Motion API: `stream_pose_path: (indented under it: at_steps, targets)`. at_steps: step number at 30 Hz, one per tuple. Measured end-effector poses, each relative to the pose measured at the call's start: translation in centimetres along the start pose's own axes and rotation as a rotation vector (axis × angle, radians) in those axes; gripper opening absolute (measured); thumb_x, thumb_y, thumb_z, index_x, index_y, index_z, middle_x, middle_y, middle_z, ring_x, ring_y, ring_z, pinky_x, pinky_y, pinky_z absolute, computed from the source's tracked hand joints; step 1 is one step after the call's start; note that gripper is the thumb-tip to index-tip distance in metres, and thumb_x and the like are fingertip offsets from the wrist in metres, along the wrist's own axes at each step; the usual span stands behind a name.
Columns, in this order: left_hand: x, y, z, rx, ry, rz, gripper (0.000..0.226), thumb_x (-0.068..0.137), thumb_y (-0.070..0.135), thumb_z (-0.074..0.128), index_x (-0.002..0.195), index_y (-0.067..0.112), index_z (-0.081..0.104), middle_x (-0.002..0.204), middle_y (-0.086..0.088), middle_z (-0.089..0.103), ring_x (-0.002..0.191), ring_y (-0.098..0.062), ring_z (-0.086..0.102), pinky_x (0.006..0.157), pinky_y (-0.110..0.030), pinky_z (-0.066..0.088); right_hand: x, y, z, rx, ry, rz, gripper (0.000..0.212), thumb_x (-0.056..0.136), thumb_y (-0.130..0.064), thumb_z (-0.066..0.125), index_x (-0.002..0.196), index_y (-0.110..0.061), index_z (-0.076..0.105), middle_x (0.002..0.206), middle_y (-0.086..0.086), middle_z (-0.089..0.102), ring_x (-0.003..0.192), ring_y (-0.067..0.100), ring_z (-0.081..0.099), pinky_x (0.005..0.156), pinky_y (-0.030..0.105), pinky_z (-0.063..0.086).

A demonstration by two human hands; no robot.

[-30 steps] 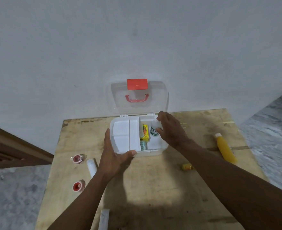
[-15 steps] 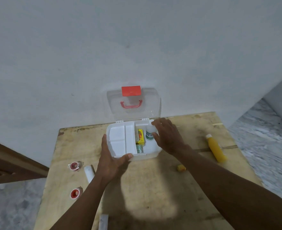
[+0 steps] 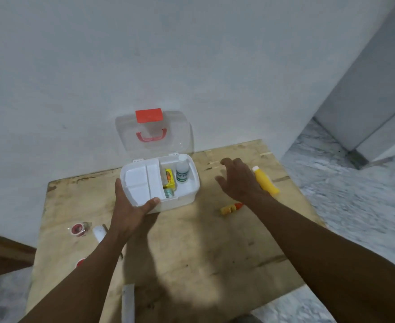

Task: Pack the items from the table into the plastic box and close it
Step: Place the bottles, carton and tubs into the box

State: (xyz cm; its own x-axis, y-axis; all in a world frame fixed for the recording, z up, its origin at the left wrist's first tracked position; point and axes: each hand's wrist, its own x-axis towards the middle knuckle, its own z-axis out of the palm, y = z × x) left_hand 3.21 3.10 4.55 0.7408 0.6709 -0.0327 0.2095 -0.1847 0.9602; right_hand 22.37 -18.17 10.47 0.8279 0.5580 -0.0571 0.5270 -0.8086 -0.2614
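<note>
While steadying the plastic box (image 3: 187,197), left hand (image 3: 131,206); right hand (image 3: 240,180) spread, empty.

The right hand (image 3: 240,178), now empty and spread, moves from the white bottle (image 3: 182,170) toward the yellow bottle (image 3: 265,180).

Left forearm (image 3: 94,271) half hides a red-capped item (image 3: 81,262).

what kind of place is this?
Probably a plain room in a home or workshop: a rough plywood table pushed against a bare white wall, marble-patterned floor alongside. No signage settles it.
</note>
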Motion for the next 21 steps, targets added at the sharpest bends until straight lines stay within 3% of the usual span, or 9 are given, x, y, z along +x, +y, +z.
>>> stream_pose_path:
  at_steps: [5,11,15,18,21]
  targets:
    - [-0.2,0.4,0.1,0.014,0.01,-0.018,0.095,0.07,0.022,0.088,0.143,0.024,0.027,0.136,0.005,0.042,0.125,-0.017,0.042,0.107,-0.045,0.041,-0.1,4.6,-1.2,-0.059,-0.012,0.057,0.049,0.089,-0.029,0.065,0.132,-0.01,0.049,0.121,0.02,0.056,0.11,0.04,0.056,0.092,0.048,0.051]
    - [-0.6,1.3,0.1,0.049,0.025,-0.12,0.106,0.049,0.053,0.084,0.138,0.033,0.032,0.135,0.009,0.044,0.125,-0.019,0.043,0.099,-0.044,0.046,1.9,9.2,-2.0,-0.114,-0.174,0.156,0.049,0.092,-0.025,0.058,0.138,-0.02,0.041,0.128,0.017,0.049,0.117,0.038,0.052,0.094,0.046,0.048]
    - [-0.5,2.0,0.5,0.045,0.012,-0.149,0.098,0.052,0.043,0.085,0.134,0.03,0.034,0.133,0.008,0.043,0.124,-0.017,0.043,0.083,-0.031,0.048,3.5,11.9,-1.7,-0.122,-0.262,0.132,0.051,0.091,-0.022,0.058,0.138,-0.023,0.038,0.126,0.018,0.047,0.116,0.04,0.052,0.091,0.045,0.047]
    - [-0.6,2.5,0.5,0.041,-0.007,-0.18,0.102,0.049,0.049,0.085,0.137,0.033,0.035,0.135,0.009,0.044,0.122,-0.017,0.046,0.082,-0.04,0.051,4.6,13.4,-1.4,-0.113,-0.31,0.115,0.05,0.093,-0.02,0.055,0.139,-0.024,0.037,0.126,0.018,0.048,0.114,0.041,0.054,0.09,0.042,0.047]
    - [-0.9,4.0,1.3,0.019,0.004,-0.197,0.072,0.064,0.029,0.088,0.12,0.043,0.044,0.12,0.019,0.05,0.107,-0.011,0.05,0.072,-0.031,0.048,5.3,14.4,-1.3,-0.077,-0.347,0.095,0.048,0.09,-0.017,0.056,0.135,-0.022,0.041,0.122,0.018,0.055,0.111,0.04,0.058,0.086,0.039,0.048]
